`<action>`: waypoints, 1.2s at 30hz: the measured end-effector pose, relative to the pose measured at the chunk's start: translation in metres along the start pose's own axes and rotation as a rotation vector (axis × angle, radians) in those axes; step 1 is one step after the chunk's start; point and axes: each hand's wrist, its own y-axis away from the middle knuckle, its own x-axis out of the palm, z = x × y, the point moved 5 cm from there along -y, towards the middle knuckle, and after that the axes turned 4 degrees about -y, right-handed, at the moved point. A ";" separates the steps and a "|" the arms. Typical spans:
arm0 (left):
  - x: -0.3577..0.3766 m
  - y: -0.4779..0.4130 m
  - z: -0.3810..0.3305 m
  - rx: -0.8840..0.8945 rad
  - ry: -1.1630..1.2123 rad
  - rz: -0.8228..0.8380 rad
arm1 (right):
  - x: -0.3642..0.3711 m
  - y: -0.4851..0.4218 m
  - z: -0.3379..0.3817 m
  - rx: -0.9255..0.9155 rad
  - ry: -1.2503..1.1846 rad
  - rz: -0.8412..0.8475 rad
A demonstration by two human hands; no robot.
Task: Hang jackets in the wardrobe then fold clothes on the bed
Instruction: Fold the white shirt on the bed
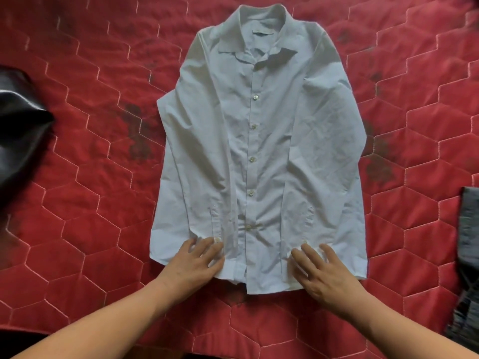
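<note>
Your bare forearms reached in from the near edge, and both hands lay flat with the fingers straight and spread, gripping nothing. Your left hand [195,263] pressed on the buttoned cuff of one sleeve at the hem; your right hand [322,272] pressed on the other cuff, just across the button placket. Under them lay the shirt [256,156], pale blue-white, thin and creased cotton, face up and buttoned, its sleeves folded down along the body and its pointed collar farthest from you. It rested in the middle of the bed cover [85,203], a red quilt stitched in pale hexagons with dark blotches. A glossy black leather-like garment [18,125] bulged at the left edge, and a folded grey piece [470,229] lay at the right edge.
</note>
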 end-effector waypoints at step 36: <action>-0.079 -0.306 0.325 -0.652 0.059 0.131 | -0.105 -0.285 -0.333 0.718 -0.098 0.069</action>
